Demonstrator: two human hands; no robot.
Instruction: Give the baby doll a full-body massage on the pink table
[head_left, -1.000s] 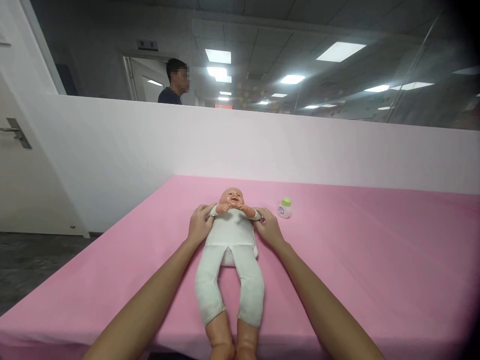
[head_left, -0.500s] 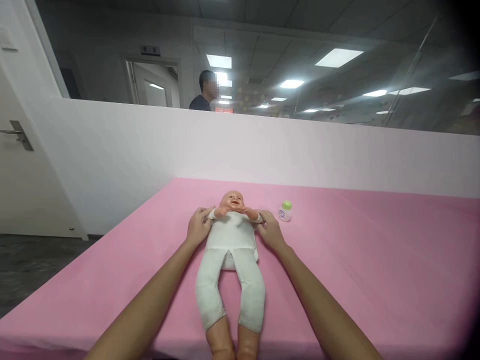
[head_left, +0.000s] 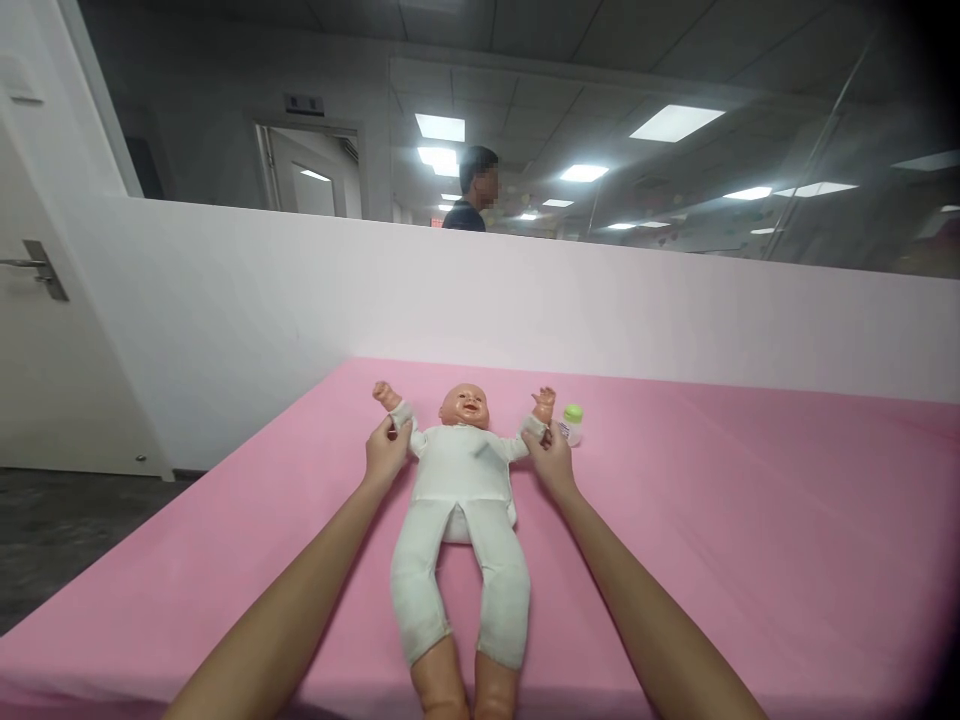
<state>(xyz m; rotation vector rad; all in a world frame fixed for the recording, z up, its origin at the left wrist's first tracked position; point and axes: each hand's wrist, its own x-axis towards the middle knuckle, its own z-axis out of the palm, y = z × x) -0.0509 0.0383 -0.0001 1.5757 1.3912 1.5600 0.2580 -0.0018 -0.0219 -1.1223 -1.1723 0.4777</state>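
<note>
A baby doll [head_left: 463,465] with a white cloth body lies face up on the pink-covered table [head_left: 712,560], its legs toward me. Both of its arms are spread outward and raised beside the head. My left hand [head_left: 387,455] is closed round the doll's arm on the left side, just below its plastic hand. On the other side, my right hand [head_left: 553,460] grips the other arm near the wrist. Right behind my right hand stands a small clear bottle [head_left: 573,424] with a green cap, partly covered by the hand.
A low white wall [head_left: 600,300] runs along the table's far side, with glass above it. Beyond the glass a person [head_left: 472,190] is walking. At the left is a white door [head_left: 67,350] with a metal handle.
The doll's arms have swung from its chest out to the sides, with my hands on them. My hands have moved slightly apart. The person behind the glass has moved right.
</note>
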